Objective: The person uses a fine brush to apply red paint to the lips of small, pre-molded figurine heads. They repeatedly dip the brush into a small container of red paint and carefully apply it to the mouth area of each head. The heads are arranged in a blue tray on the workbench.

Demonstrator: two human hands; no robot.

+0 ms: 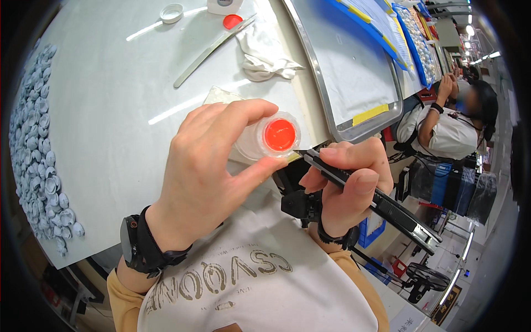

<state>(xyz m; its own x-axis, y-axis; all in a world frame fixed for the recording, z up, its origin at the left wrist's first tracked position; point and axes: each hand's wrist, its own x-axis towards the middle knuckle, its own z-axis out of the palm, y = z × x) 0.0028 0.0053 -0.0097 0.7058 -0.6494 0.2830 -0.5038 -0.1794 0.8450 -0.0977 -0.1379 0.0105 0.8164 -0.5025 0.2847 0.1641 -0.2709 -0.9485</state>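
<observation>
Between the thumb and fingers of my left hand [207, 157] is a small clear plastic jar [251, 143], its round mouth tilted up and filled with bright orange-red material [280, 135]. A black utility knife [381, 202] lies in the grip of my right hand [354, 182]. Its tip comes close to the jar's lower right rim; whether it touches, I cannot tell. Under the jar, a pale folded cloth or paper [221, 96] partly shows. Farther up the table lie a flat metal spatula [213, 51] and a crumpled white cloth [265, 52].
A white round lid [171, 13] and a small red disc [232, 21] sit at the far side. Many grey petal-like pieces [41, 149] cover the left edge. A metal tray [330, 119] with white lining stands at right. Beyond it, another person [448, 130] works.
</observation>
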